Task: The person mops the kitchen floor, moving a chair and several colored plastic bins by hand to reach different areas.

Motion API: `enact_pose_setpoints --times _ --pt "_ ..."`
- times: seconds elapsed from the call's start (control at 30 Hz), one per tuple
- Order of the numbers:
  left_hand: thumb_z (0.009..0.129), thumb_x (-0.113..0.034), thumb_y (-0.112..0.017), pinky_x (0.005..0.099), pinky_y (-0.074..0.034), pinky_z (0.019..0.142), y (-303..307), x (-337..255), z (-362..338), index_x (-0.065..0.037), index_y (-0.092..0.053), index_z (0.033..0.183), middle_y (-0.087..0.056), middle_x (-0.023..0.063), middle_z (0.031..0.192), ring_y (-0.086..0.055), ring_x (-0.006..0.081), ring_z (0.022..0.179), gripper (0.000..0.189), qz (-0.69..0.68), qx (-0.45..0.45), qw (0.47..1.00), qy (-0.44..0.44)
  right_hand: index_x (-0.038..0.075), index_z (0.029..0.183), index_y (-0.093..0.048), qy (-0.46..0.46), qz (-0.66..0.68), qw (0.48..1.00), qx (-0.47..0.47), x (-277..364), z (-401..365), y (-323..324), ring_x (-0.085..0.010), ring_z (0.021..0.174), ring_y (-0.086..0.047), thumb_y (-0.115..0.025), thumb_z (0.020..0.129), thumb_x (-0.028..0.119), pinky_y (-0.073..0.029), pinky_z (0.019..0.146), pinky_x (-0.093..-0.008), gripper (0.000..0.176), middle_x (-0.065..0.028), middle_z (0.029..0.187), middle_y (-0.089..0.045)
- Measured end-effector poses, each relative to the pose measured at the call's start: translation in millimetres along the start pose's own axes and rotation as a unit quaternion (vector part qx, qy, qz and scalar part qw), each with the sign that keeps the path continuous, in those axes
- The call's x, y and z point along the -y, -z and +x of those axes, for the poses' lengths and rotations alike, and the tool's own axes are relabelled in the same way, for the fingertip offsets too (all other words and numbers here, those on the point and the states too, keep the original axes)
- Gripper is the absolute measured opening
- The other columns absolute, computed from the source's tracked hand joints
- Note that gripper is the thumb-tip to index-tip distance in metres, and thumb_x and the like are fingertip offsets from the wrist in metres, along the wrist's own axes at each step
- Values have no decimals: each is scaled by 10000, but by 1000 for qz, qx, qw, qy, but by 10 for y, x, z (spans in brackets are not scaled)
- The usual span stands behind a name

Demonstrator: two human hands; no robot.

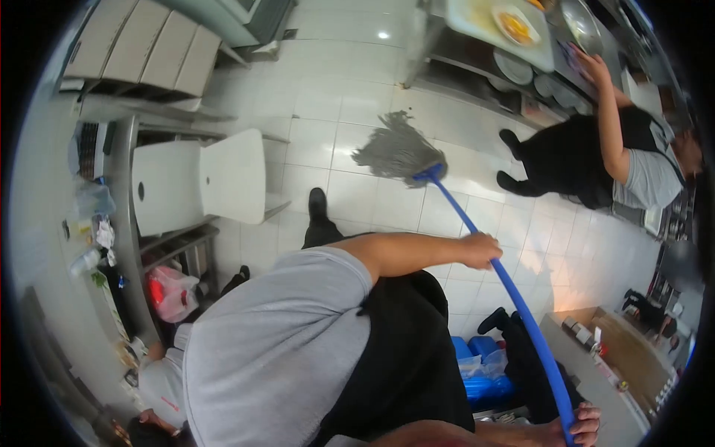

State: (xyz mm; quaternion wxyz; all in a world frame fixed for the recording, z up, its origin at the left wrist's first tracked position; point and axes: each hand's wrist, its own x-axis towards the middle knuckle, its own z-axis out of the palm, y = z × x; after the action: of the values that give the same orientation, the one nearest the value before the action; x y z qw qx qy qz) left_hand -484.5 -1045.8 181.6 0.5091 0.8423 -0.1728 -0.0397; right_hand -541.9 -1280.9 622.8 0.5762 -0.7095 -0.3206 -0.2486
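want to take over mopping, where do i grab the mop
By the blue handle, not the grey head. It is a long straight pole slanting up from the floor, so wrap it from the side: left hand midway, right hand at the top end.

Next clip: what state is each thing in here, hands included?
mop: strands splayed on the tiled floor, blue handle tilted.
left hand: closed around the handle midway.
right hand: closed on the handle's top end.
white chair: upright beside the metal table.
co-worker: bent forward, one arm raised.
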Motion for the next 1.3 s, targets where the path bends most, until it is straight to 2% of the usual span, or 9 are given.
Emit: enact_pose_setpoints --times 0.2,0.27,0.37,0.5,0.53,0.7,0.97,1.13,1.3 --pt "980 -172 -568 472 -483 1066 1450 2287 -2817 1 -726 1026 -693 205 1205 -610 388 1208 239 168 -197 955 141 197 788 -508 23 112 992 -47 -160 259 -416 -144 589 -521 -343 1102 502 -465 573 -363 468 37 652 -453" --pt "880 -113 -561 514 -396 1176 2026 2976 -4356 -56 -726 1204 -655 204 1348 -531 405 1359 368 208 -397 801 396 151 828 -542 -4 128 981 -146 35 310 -843 -229 661 -605 -422 1122 383 -520 560 -401 393 -51 649 -545" --pt "881 -192 -586 558 -347 1188 3456 2201 -6827 -27 -668 1285 -624 219 1388 -494 405 1383 444 351 -404 633 559 151 861 -584 -19 147 969 -200 235 410 -1346 -221 616 -592 -515 1081 348 -499 531 -389 303 -35 619 -538" --pt "898 -401 -611 550 -487 1033 4124 1429 -9148 -6 -697 1246 -637 220 1355 -568 400 1295 533 383 -500 274 727 94 786 -507 -120 66 981 -136 -82 760 -1182 -288 911 -557 -413 1121 369 -451 887 -468 443 -111 785 -571" --pt "922 -417 -610 550 -550 920 4173 1288 -9699 -4 -760 1111 -710 207 1186 -659 388 1132 478 376 -316 288 822 80 767 -487 -144 36 980 -129 -128 799 -1027 -304 985 -548 -387 1131 374 -439 976 -488 478 -130 827 -579" --pt "974 -527 -572 531 -487 1079 3578 1021 -10944 21 -752 1141 -744 250 1154 -645 381 1249 601 217 -402 326 828 80 829 -511 -161 135 977 32 -258 1040 -1046 -288 994 -528 -422 1126 392 -408 993 -472 440 -80 869 -491" --pt "1073 -337 -452 680 -363 1126 3744 836 -10199 -33 -695 1231 -739 146 1219 -646 390 1166 420 308 -103 379 867 88 817 -523 -152 119 980 40 -198 1164 -1450 -273 966 -558 -400 1143 359 -468 939 -420 441 -53 783 -456" --pt "998 -401 -592 550 -526 991 3489 1009 -10266 15 -704 1185 -721 259 1204 -648 437 1197 470 240 -411 345 809 59 855 -531 -156 134 978 -40 -98 1016 -1403 -280 974 -553 -397 1140 368 -469 936 -421 442 -59 795 -466" --pt "995 -404 -634 525 -524 987 3364 822 -9319 69 -679 1213 -707 299 1196 -690 479 1085 523 226 -494 405 736 82 812 -504 -146 137 980 -21 -204 896 -1022 -293 997 -548 -401 1135 408 -457 950 -426 471 -65 803 -474"
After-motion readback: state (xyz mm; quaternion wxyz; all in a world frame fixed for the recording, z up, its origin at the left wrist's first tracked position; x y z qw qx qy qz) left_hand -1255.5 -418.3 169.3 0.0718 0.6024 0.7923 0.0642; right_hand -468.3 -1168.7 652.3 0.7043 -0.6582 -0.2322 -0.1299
